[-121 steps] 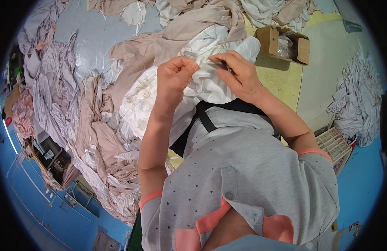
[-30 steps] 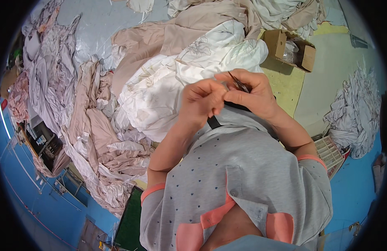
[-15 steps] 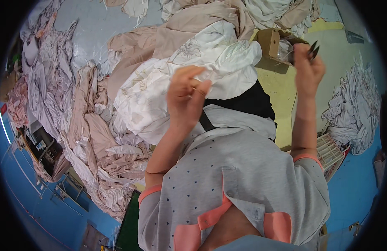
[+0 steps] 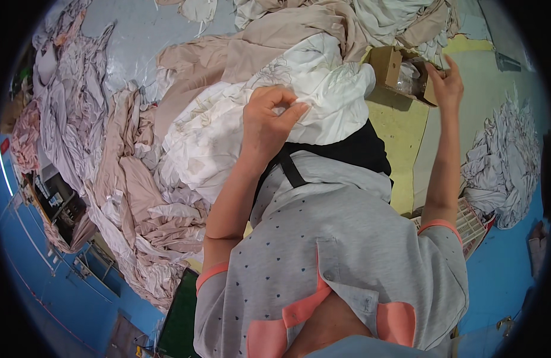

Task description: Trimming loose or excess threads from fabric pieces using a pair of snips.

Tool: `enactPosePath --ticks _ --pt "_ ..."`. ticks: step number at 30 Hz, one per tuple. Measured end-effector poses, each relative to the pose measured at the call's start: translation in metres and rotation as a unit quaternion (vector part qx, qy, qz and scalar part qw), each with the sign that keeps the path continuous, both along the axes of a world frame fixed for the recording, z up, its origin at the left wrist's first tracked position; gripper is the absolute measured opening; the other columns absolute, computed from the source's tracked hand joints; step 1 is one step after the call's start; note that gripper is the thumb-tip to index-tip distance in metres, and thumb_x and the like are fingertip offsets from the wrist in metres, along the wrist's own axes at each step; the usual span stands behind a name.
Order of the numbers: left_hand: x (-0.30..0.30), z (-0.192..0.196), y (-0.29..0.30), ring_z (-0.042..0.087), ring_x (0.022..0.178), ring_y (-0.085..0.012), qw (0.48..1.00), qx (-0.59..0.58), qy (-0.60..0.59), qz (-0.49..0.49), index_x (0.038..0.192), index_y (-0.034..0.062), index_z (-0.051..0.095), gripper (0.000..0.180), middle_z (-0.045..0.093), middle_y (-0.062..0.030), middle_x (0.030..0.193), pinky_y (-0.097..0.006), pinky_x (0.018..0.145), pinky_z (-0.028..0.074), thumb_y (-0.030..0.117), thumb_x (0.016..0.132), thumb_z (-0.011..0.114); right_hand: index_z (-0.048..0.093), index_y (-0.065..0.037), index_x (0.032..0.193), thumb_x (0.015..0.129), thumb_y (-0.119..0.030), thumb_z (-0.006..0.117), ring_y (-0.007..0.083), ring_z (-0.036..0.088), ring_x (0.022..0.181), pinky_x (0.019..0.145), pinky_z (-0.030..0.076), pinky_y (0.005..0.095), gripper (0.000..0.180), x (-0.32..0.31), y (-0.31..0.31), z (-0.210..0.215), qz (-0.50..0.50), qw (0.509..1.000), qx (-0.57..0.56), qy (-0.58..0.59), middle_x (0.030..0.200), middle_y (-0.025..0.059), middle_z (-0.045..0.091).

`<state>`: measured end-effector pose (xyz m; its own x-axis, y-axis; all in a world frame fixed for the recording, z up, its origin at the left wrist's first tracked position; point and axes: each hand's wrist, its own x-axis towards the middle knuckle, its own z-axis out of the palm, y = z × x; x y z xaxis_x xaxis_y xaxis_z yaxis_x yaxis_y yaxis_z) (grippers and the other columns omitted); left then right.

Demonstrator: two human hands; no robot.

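We are holding our left hand (image 4: 267,122) pinched (on what, unclear) over seemingly unfinished, rumpled white printed cloth (image 4: 342,119), our right hand (image 4: 447,88) spread by a brown cardboard box (image 4: 384,68).

The white cloth (image 4: 342,110) bears a grey line-drawn flower and faint tan markings, while the fabric (image 4: 216,62) behind it is plain beige. The polo shirt (image 4: 365,250) is heathered grey, speckled dark blue, with a coral collar (image 4: 268,338). The cardboard box (image 4: 383,67) is brown, the table (image 4: 401,134) yellow.
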<state>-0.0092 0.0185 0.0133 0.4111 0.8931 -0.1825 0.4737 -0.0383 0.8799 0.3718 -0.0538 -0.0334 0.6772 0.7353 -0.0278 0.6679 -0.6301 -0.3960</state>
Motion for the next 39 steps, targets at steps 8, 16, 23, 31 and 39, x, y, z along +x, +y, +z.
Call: enactPosePath --ticks 8,16,23,31,39 --pt "0.003 0.007 -0.005 0.055 0.071 -0.0115 0.991 -0.058 -0.110 0.044 0.081 -0.0010 0.066 0.006 0.060 -0.0040 0.076 -0.024 0.066 0.044 0.003 0.078 0.070 0.068 -0.003 0.102 0.073 0.002 0.073 0.0111 0.056 0.069 0.060 0.044 0.0224 0.030 -0.184 0.026 0.067 0.334 0.842 0.208 0.369 0.082 0.0048 0.059" --pt "-0.002 0.009 -0.005 0.045 0.064 -0.0025 0.955 -0.217 -0.193 0.059 0.085 -0.0016 0.064 0.008 0.054 0.0051 0.070 -0.018 0.057 0.036 0.004 0.089 0.062 0.064 -0.001 0.089 0.072 0.005 0.066 0.0154 0.057 0.063 0.055 0.045 0.0261 0.018 -0.203 0.026 0.049 0.399 0.844 0.227 0.277 0.079 0.0066 0.060" --pt "-0.016 0.004 0.003 0.038 0.061 0.0002 0.958 -0.199 -0.193 0.066 0.084 0.0001 0.061 0.009 0.050 0.0085 0.069 -0.017 0.053 0.030 0.005 0.091 0.059 0.062 -0.002 0.093 0.088 -0.006 0.062 0.0065 0.051 0.067 0.058 0.042 0.0215 0.006 -0.118 0.009 0.021 0.136 0.930 0.286 0.185 0.080 0.0012 0.060" --pt "-0.027 0.013 0.005 0.050 0.064 -0.0032 0.972 -0.215 -0.098 0.016 0.088 -0.0022 0.069 0.019 0.062 0.0026 0.073 -0.020 0.055 0.040 0.012 0.078 0.076 0.063 -0.006 0.117 0.084 0.004 0.060 0.0046 0.056 0.081 0.067 0.045 0.0190 0.034 -0.116 0.011 0.028 0.170 0.891 0.227 0.355 0.096 -0.0014 0.063" --pt "-0.050 0.078 0.020 0.052 0.063 -0.0037 0.965 -0.229 -0.119 0.045 0.085 -0.0028 0.069 0.008 0.062 0.0008 0.071 -0.020 0.056 0.040 0.002 0.079 0.071 0.059 0.001 0.082 0.077 -0.008 0.072 0.0111 0.048 0.064 0.061 0.040 0.0266 0.017 -0.186 0.066 0.049 0.463 0.728 0.073 0.500 0.074 0.0043 0.057"
